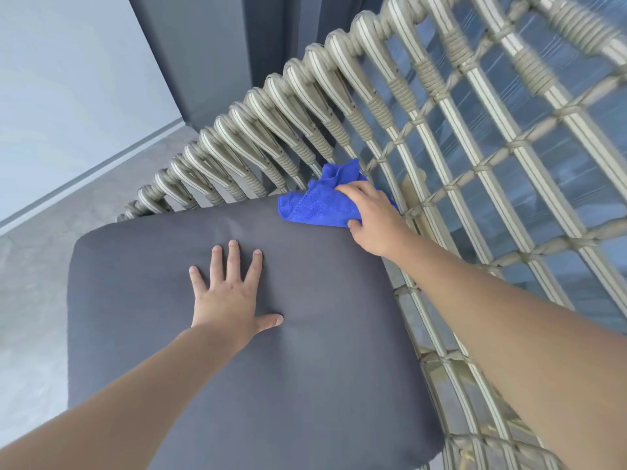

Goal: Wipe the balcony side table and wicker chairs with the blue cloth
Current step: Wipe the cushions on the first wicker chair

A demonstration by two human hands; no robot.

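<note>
Two bare forearms are seen entering from the lower corners of the frame. Flat on the grey seat cushion (258, 351) the left hand (228, 293) is pressed, its fingers spread and straight, pointing toward the top of the frame. Just right of centre the blue cloth (314, 203) is bunched at the cushion's far corner against the wicker chair (441, 106), its long axis running left to right; it is clamped in the right hand's (376, 218) grip, thumb curled beneath.
</note>
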